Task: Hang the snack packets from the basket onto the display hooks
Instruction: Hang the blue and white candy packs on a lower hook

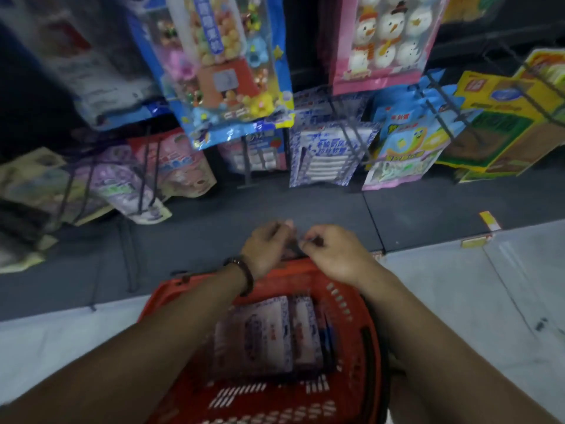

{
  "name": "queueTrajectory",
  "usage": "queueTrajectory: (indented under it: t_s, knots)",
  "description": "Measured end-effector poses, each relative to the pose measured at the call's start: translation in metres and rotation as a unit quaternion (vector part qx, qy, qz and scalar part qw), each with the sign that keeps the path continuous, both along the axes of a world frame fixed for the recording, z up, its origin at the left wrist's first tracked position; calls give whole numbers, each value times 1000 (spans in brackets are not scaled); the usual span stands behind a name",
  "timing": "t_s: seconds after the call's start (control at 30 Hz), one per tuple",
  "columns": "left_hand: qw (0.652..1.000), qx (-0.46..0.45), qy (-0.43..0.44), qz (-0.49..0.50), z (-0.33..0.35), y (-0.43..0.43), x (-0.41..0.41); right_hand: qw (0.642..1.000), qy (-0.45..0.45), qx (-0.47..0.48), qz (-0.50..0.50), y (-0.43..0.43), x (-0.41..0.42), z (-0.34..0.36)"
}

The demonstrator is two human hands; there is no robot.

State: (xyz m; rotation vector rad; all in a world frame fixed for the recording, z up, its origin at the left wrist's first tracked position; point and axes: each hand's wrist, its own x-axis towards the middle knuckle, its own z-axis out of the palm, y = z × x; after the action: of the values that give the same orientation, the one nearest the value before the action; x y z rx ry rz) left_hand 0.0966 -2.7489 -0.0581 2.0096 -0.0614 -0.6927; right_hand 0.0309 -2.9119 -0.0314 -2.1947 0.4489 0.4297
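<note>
Left hand (265, 244) and right hand (333, 250) pinched together on something small, too blurred to name | red basket (345, 304) beneath, packets (253, 335) inside | display hooks (345, 133) far side, loaded

The picture is dim and a bit blue. The red basket (345, 304) is the brightest colour, but its packets (263, 332) look smeared and their print cannot be read. Above the basket the dark shelf base (214, 215) looks dull, with no strong shadows. To the right of the basket the pale floor (477, 286) catches the most light. Far above the basket the hanging packets (226, 71) are blurry, and shiny spots glint on their wrappers. Left of the basket the edge is very fuzzy and lines bend.
</note>
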Motion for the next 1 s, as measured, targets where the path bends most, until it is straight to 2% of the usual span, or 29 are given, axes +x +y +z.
queueTrajectory:
  t_s: [0.03, 0.1, 0.2, 0.27, 0.3, 0.37, 0.43, 0.5, 0.63, 0.7, 0.8, 0.93, 1.0]
  knots:
    - [993, 55, -33, -97, 4, 22, -15, 1000, -5, 11, 0, 13, -1, -3]
    - [955, 159, -61, -242, 1, 70, -31, 1000, 9, 6, 27, 42, -6, -18]
    - [898, 276, -51, -338, -5, 132, -41, 983, 114, -66, 129, 79, -22, -68]
    - [879, 295, -49, -371, -8, 161, -46, 959, 188, -115, 181, 95, -39, -98]
    - [880, 291, -43, -373, -10, 172, -47, 953, 213, -118, 181, 100, -48, -111]
    - [903, 267, -6, -337, -16, 190, -48, 951, 267, -107, 117, 110, -66, -130]
    - [919, 261, 8, -295, -26, 198, -42, 959, 254, -118, 36, 118, -80, -151]
    - [909, 290, 3, -298, -36, 203, -32, 963, 253, -89, -15, 129, -93, -175]
    - [899, 287, -6, -330, -30, 193, -18, 929, 284, 73, -224, 147, -105, -215]
    - [904, 274, 10, -329, -25, 189, -15, 917, 279, 110, -263, 155, -106, -219]
    - [895, 291, 13, -337, -25, 191, -14, 920, 263, 142, -252, 169, -104, -205]
    - [851, 360, 17, -383, -28, 193, -17, 938, 226, 183, -190, 158, -102, -190]
    - [865, 344, 18, -365, -26, 194, -20, 948, 181, 236, -118, 145, -101, -175]
